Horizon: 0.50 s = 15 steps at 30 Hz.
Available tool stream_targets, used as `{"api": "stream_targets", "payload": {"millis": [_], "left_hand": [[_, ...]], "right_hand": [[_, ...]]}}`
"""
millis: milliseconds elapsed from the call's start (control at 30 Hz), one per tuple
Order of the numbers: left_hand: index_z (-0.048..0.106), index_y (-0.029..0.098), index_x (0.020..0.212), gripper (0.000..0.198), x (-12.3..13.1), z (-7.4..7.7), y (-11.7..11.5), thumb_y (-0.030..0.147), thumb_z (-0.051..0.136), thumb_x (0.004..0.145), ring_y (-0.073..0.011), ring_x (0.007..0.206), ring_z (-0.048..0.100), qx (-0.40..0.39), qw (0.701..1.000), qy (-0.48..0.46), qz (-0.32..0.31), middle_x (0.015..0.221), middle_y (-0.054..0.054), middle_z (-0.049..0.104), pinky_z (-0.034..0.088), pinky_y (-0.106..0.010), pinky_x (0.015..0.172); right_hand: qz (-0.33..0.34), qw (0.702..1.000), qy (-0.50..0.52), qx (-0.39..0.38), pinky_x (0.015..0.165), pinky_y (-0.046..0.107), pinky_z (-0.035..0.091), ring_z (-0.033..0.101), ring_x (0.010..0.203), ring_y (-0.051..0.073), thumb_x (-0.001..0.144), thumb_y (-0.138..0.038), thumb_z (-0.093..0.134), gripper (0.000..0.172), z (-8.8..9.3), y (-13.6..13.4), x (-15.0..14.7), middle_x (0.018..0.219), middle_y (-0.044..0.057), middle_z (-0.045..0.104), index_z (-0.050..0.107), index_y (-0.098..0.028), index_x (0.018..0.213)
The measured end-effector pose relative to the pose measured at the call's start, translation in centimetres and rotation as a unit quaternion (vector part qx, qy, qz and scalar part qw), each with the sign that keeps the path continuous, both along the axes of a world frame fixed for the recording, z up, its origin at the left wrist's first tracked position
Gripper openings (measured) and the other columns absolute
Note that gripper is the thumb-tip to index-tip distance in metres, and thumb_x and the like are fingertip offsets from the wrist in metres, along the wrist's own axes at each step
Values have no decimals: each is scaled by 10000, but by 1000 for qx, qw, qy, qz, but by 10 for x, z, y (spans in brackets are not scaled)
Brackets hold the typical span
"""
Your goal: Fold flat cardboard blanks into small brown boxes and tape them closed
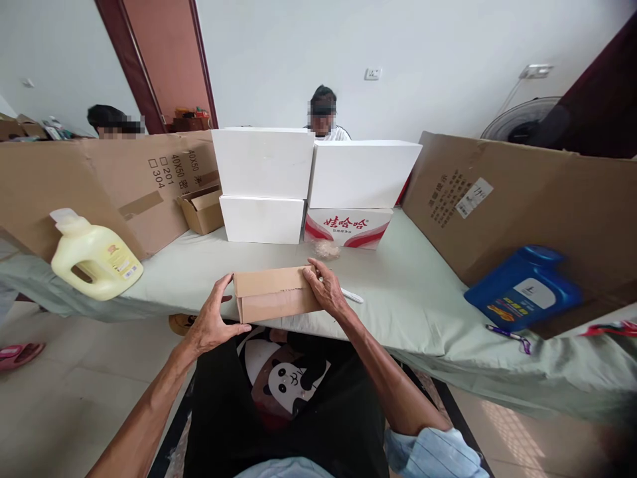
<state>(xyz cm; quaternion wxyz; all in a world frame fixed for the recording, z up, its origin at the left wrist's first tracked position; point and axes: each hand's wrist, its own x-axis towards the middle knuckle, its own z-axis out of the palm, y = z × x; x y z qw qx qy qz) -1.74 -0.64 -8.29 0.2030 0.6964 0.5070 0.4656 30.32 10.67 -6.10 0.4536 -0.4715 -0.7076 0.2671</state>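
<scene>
A long, closed brown cardboard box (279, 292) lies at the front edge of the cloth-covered table, with tape along its near side. My left hand (213, 320) grips its left end, thumb low and fingers at the upper corner. Around the right end, my right hand (326, 287) is closed, its fingers on the top and far side. A white, slim-handled object (352, 295) sticks out beside my right hand; its kind is partly hidden. Just beyond the box sits a crumpled clear plastic bundle (326, 249).
White boxes (263, 162) and a red-and-white carton (348, 228) are stacked ahead. A yellow jug (97, 259) and small open box (202, 209) stand left. On the right are a blue bottle (522, 289), purple pen (507, 335) and large carton (527, 206). Two people sit beyond.
</scene>
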Motion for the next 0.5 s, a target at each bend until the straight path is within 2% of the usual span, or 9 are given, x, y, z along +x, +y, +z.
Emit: {"api": "stream_targets", "payload": {"millis": [100, 167, 233, 300, 367, 400, 500], "left_hand": [[275, 304, 1716, 1234, 6, 7, -1, 384, 990, 713, -437, 1628, 420, 66, 998, 10, 1, 1763, -211, 370, 542, -591, 1216], [287, 299, 1685, 1194, 8, 10, -2, 357, 987, 719, -425, 1624, 430, 104, 995, 9, 2, 1745, -223, 382, 547, -584, 1206], [321, 298, 1618, 1105, 8, 11, -4, 330, 978, 730, -412, 1616, 444, 132, 991, 14, -6, 1721, -232, 405, 553, -577, 1186], [369, 292, 1521, 978, 8, 12, -7, 307, 965, 746, -407, 1609, 449, 147, 988, 36, -12, 1701, -241, 419, 550, -575, 1174], [413, 282, 1426, 853, 8, 14, -10, 293, 947, 760, -410, 1595, 459, 154, 986, 63, -10, 1680, -245, 428, 530, -581, 1183], [429, 278, 1388, 806, 9, 15, -11, 289, 939, 764, -410, 1587, 466, 156, 985, 74, -6, 1671, -243, 432, 519, -583, 1190], [449, 274, 1318, 733, 11, 18, -13, 284, 926, 761, -406, 1570, 479, 160, 983, 89, 3, 1647, -230, 446, 504, -575, 1201]], "right_hand": [[25, 1000, -9, 8, 1037, 452, 559, 699, 1074, 277, 1045, -644, 566, 586, 2, 1, 1, 1312, 108, 773, 730, -226, 1421], [35, 999, -20, 33, 1036, 428, 558, 698, 1137, 277, 1096, -621, 494, 540, 0, 4, 9, 1330, 100, 766, 733, -238, 1393], [11, 994, -92, 62, 1075, 422, 538, 672, 1238, 284, 1149, -539, 418, 495, -6, 9, 25, 1365, 117, 743, 716, -225, 1390], [-45, 969, -233, 64, 1126, 437, 500, 627, 1316, 304, 1157, -438, 437, 431, -15, 15, 46, 1389, 157, 713, 687, -191, 1406], [-95, 932, -349, 35, 1126, 462, 484, 604, 1321, 340, 1118, -359, 543, 364, -26, 21, 68, 1371, 204, 696, 686, -153, 1383], [-109, 919, -379, 16, 1098, 467, 492, 607, 1297, 353, 1090, -328, 597, 330, -32, 23, 78, 1347, 218, 696, 700, -148, 1347], [-129, 905, -405, -29, 987, 430, 511, 635, 1190, 346, 1017, -241, 690, 189, -49, 26, 97, 1235, 204, 711, 738, -168, 1184]]}}
